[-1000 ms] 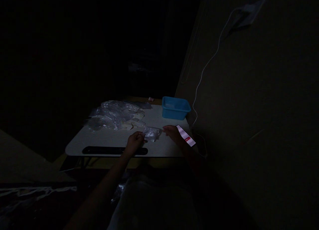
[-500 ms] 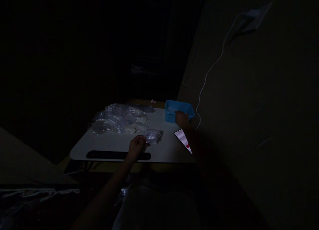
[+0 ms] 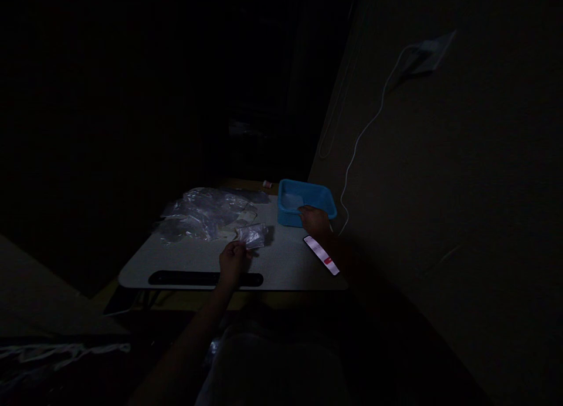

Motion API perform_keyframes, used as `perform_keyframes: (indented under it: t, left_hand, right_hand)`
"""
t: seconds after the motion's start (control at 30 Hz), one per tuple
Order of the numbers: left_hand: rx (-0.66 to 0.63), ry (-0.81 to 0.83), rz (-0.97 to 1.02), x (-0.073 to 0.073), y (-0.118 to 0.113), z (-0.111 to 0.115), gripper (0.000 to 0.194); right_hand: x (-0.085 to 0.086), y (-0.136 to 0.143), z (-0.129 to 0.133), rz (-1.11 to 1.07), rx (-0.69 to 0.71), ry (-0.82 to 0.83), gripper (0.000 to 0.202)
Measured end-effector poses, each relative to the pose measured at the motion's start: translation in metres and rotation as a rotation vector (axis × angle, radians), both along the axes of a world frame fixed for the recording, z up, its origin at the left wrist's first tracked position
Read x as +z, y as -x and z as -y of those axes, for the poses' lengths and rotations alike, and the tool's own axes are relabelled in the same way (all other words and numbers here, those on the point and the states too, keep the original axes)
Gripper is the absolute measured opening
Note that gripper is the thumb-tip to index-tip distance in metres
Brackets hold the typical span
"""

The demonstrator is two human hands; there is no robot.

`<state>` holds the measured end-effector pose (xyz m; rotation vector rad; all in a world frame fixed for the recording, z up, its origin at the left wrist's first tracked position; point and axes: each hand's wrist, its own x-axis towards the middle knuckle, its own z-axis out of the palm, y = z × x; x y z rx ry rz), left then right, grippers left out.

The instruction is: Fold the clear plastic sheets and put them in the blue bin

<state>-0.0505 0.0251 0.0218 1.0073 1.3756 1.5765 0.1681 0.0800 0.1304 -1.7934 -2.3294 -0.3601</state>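
Observation:
In the dim head view, my left hand (image 3: 231, 259) pinches the near edge of a small clear plastic bag (image 3: 254, 236) just over the white table. My right hand (image 3: 315, 220) reaches over the near rim of a blue plastic basket (image 3: 290, 218), fingers curled together at its inside. A pale, flat piece (image 3: 292, 202) shows in the basket by those fingertips; whether they grip it is too dark to tell. Left of the basket lies a heap of crumpled clear plastic bags (image 3: 206, 212).
A lit phone (image 3: 322, 256) lies on the white table (image 3: 285, 271) below my right hand. A white cable (image 3: 354, 151) hangs from a wall socket (image 3: 428, 54) beside the basket. Along the table's near edge runs a black slot (image 3: 185, 278). A small pinkish-white item (image 3: 267, 184) sits behind the table.
My left hand has raised the small bag slightly and tilted it. Fingers of my right hand have shifted at the basket, where a pale piece now shows. The view has turned slightly.

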Motion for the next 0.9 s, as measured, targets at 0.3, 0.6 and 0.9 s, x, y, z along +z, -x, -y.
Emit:
perform_keyframes:
  t: [0.3, 0.6, 0.9]
  left_hand:
    - [0.004, 0.007, 0.039, 0.006, 0.004, 0.005, 0.028]
    - [-0.016, -0.16, 0.103, 0.039, 0.011, 0.019, 0.028]
    - [-0.287, -0.17, -0.12, 0.085, -0.03, 0.031, 0.024]
  right_hand:
    - [-0.025, 0.002, 0.093, 0.099, 0.272, 0.111, 0.03]
    - [-0.029, 0.016, 0.121, -0.351, 0.323, 0.192, 0.028]
    - [-0.004, 0.025, 0.078, -1.712, 0.156, 0.592, 0.036]
